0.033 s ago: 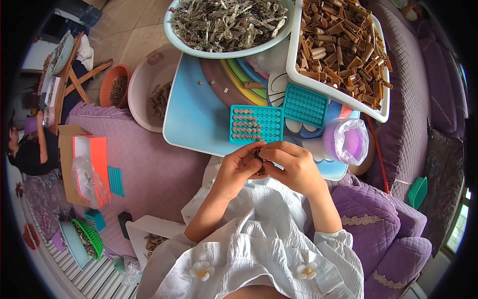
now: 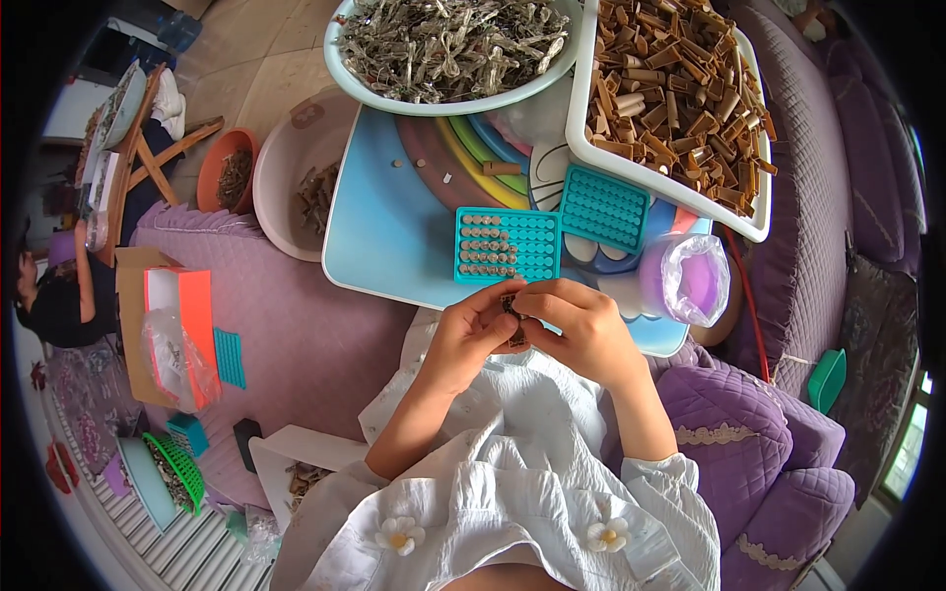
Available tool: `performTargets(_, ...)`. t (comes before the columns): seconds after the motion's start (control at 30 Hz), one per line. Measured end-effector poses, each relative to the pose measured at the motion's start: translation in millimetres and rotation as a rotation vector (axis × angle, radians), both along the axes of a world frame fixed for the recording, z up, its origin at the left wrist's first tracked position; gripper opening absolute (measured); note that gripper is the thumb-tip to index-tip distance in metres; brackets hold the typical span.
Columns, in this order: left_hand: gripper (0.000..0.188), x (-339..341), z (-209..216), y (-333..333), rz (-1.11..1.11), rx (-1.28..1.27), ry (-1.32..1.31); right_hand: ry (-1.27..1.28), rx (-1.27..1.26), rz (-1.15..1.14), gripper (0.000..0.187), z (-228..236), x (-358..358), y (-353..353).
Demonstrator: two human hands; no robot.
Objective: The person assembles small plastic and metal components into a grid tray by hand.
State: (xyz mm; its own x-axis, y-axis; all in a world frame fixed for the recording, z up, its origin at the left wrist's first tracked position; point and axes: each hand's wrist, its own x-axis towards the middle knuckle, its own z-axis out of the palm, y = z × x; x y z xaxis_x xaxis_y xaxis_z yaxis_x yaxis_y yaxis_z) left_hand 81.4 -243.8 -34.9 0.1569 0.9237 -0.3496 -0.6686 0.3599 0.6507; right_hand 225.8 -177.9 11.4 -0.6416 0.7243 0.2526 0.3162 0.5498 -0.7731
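Left hand [image 2: 468,340] and right hand [image 2: 583,330] met with thumbs and fingertips pinching one small dark brown piece [image 2: 511,317] between them. Beyond them I saw the blue rainbow-printed bench [image 2: 384,241], biggest of what lay ahead. At its far right sat a white rectangular tray [image 2: 670,192] heaped with brown half-tube pieces, and beside that a pale blue oval basin [image 2: 443,106] full of dull metallic-looking pieces. Nearer, I made out a purple tub [image 2: 655,276] lined with clear plastic, then a teal grid tray [image 2: 537,246], its left side set with round pieces, and a second teal tray [image 2: 606,207] just beside it. A loose brown half-tube [image 2: 501,168] lay farther back. Smallest was the pinched piece, just in front of the nearer teal tray and mostly covered by my fingers.
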Motion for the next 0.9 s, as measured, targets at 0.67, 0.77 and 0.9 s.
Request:
performTargets(0.67, 0.031, 3.6, 7.3, 6.7, 0.020, -0.042, 0.019, 0.018, -0.069, -0.121, 0.018, -7.2, -1.9, -7.9)
performTargets(0.77, 0.030, 4.2, 7.8, 8.3, 0.030, -0.015, 0.066, 0.048, -0.069, -0.140, 0.019, -6.9, -4.2, -9.4)
performTargets(0.9, 0.027, 7.1, 5.6, 9.4, 0.054, -0.014, 0.125, 0.026, -0.117, -0.152, 0.019, -5.9, -4.8, -8.5)
